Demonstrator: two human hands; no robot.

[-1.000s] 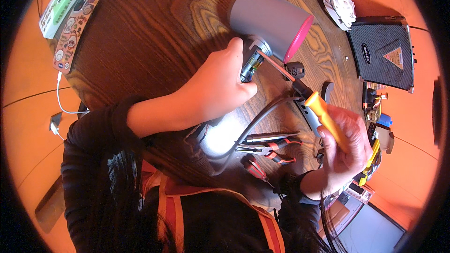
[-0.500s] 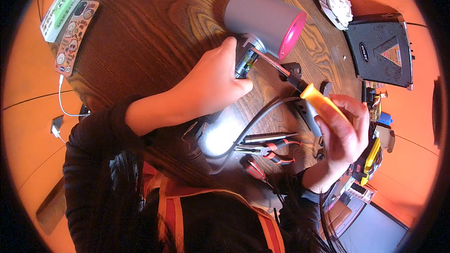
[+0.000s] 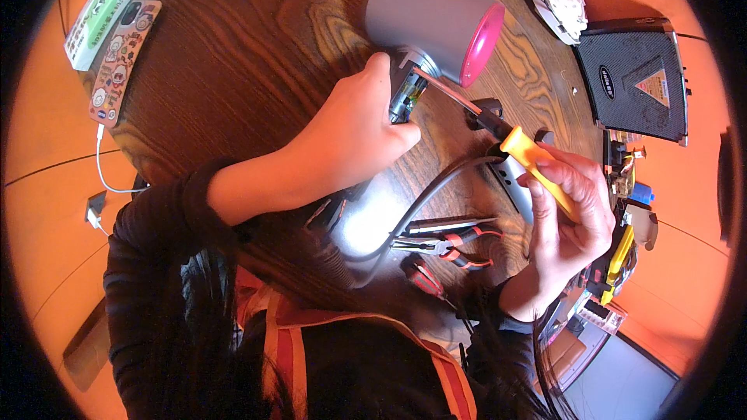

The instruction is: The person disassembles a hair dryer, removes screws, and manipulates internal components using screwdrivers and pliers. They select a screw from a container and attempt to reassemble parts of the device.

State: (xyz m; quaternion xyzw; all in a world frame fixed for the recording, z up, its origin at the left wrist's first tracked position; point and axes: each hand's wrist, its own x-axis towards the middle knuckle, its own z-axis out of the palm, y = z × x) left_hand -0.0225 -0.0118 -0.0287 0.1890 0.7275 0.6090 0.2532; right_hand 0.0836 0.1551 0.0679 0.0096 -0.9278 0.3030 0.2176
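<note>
A grey hair dryer (image 3: 424, 19) with a pink rim lies on the wooden table. My left hand (image 3: 350, 128) is closed around its handle, whose open side bares green and black inner parts (image 3: 408, 97). In my right hand (image 3: 574, 210), the fingers grip a screwdriver (image 3: 537, 162) by its yellow handle. Its shaft slants up-left, and the tip meets the top of the opened handle; whether it sits on a screw is too small to tell. A loose grey tube (image 3: 517, 187), seemingly the handle shell, lies under the screwdriver beside a dark cable (image 3: 436, 187).
Nearer me lie red-and-black pliers (image 3: 459, 253), a slim dark tool (image 3: 445, 225) and a small red-handled tool (image 3: 424, 276), beside a bright light spot. A phone (image 3: 120, 70) on a charging cable and a box (image 3: 101, 8) stand left. A black speaker (image 3: 634, 82) and white part (image 3: 556, 1) stand right.
The dryer has shifted slightly up and left in the view. My right fingers have changed their hold on the yellow handle; the screwdriver tip stays at the dryer's handle.
</note>
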